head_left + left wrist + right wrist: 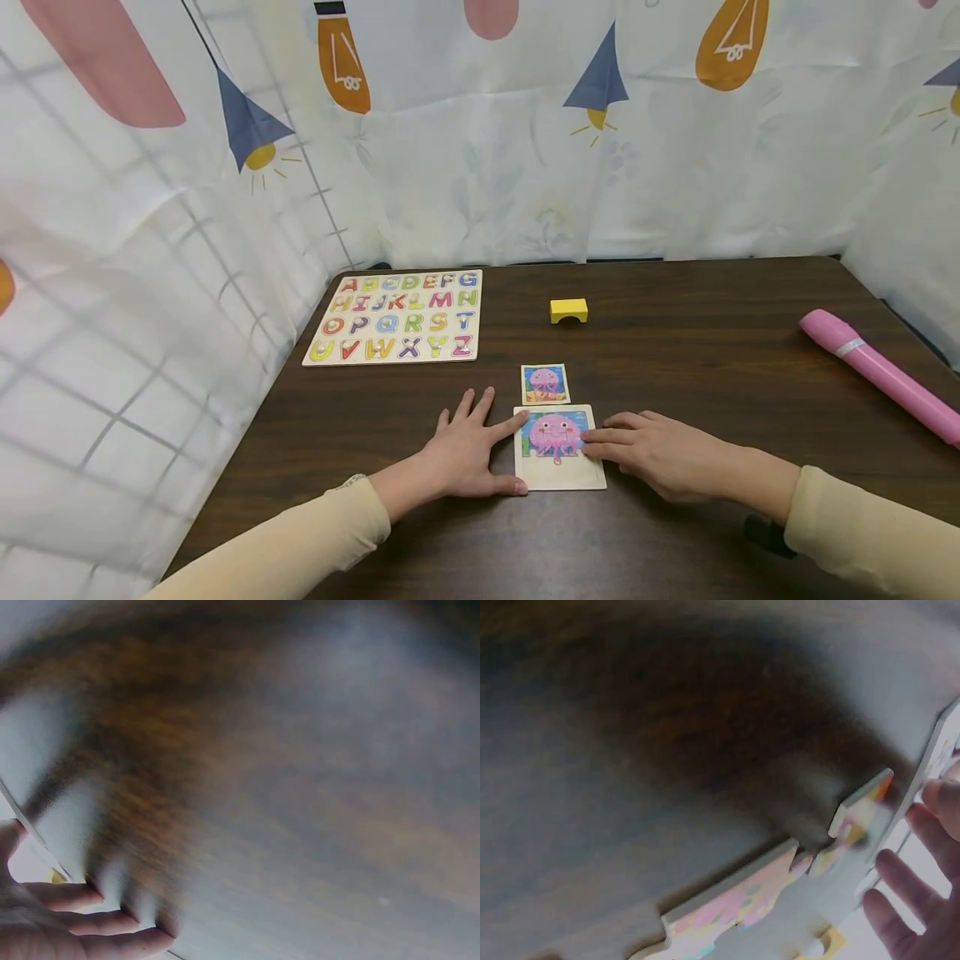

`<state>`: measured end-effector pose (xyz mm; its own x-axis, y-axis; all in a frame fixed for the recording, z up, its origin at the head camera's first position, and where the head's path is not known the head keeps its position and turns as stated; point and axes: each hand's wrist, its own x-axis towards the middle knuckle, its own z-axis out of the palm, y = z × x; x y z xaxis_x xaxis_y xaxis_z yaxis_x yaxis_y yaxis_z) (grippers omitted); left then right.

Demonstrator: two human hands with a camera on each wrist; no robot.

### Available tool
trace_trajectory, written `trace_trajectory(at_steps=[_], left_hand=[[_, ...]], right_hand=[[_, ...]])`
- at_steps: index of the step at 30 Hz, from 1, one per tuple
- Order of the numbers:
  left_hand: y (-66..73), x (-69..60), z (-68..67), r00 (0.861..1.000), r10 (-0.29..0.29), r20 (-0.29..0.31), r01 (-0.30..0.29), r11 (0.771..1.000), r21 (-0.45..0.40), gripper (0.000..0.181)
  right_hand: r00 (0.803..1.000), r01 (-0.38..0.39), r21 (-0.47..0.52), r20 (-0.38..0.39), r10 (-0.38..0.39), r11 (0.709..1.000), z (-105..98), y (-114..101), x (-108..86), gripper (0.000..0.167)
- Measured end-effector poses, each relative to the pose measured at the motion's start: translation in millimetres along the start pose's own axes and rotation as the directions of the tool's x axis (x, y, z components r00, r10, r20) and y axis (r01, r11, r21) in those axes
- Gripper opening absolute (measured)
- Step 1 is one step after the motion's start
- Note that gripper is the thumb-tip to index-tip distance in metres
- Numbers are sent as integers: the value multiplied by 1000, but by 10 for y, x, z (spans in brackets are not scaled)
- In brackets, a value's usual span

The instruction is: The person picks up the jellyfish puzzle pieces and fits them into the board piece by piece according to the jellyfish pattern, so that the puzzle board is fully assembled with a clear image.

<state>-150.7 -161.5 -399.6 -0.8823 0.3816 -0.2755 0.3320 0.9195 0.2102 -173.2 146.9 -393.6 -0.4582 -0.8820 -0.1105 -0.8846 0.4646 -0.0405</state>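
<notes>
Head: fingers [509,427] at jellyfish puzzle [562,477] edges

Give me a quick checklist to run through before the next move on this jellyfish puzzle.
1. Board steadied: ok. The left hand touches its left side with thumb and index finger.
2. Right hand at the work: ok. Its fingertips are at the right side of the jellyfish picture.
3. Picture complete: not ok. The lower part of the board is bare.
4. Reference card readable: ok. It lies face up just beyond the board.
5. Loose pieces out of the right arm's way: cannot tell. They lie on the tabletop in the right wrist view, but the head view does not show them.
</notes>
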Motion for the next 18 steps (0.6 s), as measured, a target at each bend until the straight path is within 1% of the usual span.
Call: trace_trajectory(at_steps=[3, 7, 10, 11, 13, 15, 16, 18], left_hand=[[1, 5, -2, 1000, 3, -1, -3, 1000, 0, 93], [3, 15, -10, 1000, 13, -8, -13, 1000, 8, 94], [1, 14, -12, 1000, 19, -11, -19, 1000, 6, 94], [1, 12, -12, 1000, 18, -9, -18, 1000, 4, 94], [-6, 10, -8, 1000, 13, -2, -13, 1000, -1, 94], [-10, 1, -6, 1000, 7, 2, -7, 1000, -1, 94], [-12, 2, -4, 1000, 5, 4, -5, 1000, 0, 94], [-12, 4, -3, 1000, 7, 1, -7, 1000, -2, 94]], right_hand=[[998, 28, -34, -47, -30, 999, 5, -13, 35, 51], [992, 62, -104, -101, -73, 993, 15, -28, 94, 50], [991, 69, -136, -108, -84, 988, 19, -30, 116, 51], [991, 68, -133, -104, -83, 989, 18, -29, 119, 51], [995, 57, -80, -77, -63, 995, 1, -21, 125, 53], [998, 26, 34, -66, -23, 999, -27, 0, 114, 54], [998, -2, 106, -65, 9, 994, -46, 19, 97, 53], [993, -62, 250, -80, 84, 966, -80, 81, 32, 49]])
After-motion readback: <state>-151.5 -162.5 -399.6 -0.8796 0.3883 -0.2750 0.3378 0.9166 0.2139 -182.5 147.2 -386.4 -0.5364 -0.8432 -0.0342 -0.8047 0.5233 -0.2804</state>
